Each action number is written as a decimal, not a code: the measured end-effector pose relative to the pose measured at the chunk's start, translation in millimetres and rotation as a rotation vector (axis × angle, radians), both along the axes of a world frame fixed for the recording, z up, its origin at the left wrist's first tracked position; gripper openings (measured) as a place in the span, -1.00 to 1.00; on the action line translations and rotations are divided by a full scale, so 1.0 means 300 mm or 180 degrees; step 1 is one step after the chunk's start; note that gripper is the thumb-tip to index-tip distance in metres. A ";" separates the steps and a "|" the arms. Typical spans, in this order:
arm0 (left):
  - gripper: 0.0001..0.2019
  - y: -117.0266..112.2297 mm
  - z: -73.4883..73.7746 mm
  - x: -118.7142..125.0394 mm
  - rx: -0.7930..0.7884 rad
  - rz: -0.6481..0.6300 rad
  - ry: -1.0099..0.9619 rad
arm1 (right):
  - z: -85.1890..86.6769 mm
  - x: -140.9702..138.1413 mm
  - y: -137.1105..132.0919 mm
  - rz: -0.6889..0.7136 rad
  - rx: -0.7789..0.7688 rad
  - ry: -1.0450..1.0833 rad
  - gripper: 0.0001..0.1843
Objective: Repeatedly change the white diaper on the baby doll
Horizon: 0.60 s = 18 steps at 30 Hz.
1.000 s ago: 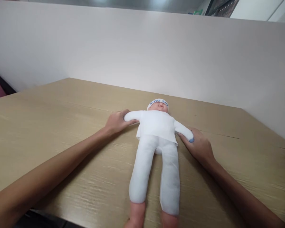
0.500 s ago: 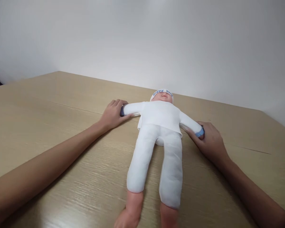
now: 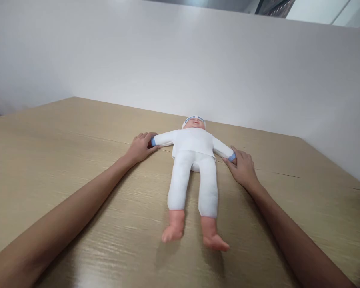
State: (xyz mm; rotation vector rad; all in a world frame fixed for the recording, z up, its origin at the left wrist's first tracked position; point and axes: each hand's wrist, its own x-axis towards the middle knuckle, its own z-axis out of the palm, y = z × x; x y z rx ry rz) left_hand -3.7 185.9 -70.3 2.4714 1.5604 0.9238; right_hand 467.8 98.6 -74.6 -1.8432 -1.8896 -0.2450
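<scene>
A baby doll (image 3: pixel 194 140) lies on its back on the wooden table (image 3: pixel 114 224), head away from me and bare feet toward me. It wears a white long-sleeved top with blue cuffs, white trousers (image 3: pixel 208 188) and a white headband (image 3: pixel 194 118) with blue lettering. The doll's arms are spread out to both sides. Around the doll's hand at the left cuff (image 3: pixel 153 141), my left hand (image 3: pixel 140 149) is closed. My right hand (image 3: pixel 242 165) grips the doll's other hand by the right cuff (image 3: pixel 232 157). Both doll hands are mostly hidden by my fingers.
A pale wall or partition (image 3: pixel 168 68) rises behind the table's far edge. Above its top edge, at the upper right, a dark framed object (image 3: pixel 276 7) shows. A thin seam runs across the tabletop.
The view has tilted up and drawn back, so the doll looks smaller and both its feet now show whole. The partition's top edge has come into view. Both hands keep hold of the doll's hands.
</scene>
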 end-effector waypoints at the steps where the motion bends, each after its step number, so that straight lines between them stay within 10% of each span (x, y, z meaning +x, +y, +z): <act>1: -0.40 -0.019 -0.002 -0.001 -0.0044 0.0078 -0.0034 | -0.003 -0.003 -0.012 -0.0129 -0.0059 0.0061 -0.20; 7: -0.47 -0.208 0.005 0.011 0.0034 0.0584 -0.0305 | -0.018 -0.067 -0.141 -0.0779 -0.0245 0.0353 -0.12; 11: -0.53 -0.402 0.110 0.049 0.0210 0.0669 -0.0531 | 0.012 -0.185 -0.315 -0.0808 -0.0240 0.0419 -0.13; 15: -0.59 -0.775 0.170 0.123 0.0611 0.0482 -0.1459 | 0.092 -0.336 -0.657 -0.0011 0.0282 0.0436 -0.27; 18: -0.59 -1.148 0.025 0.189 0.1052 0.1017 -0.2249 | 0.083 -0.405 -0.981 0.0730 0.1239 0.0608 -0.55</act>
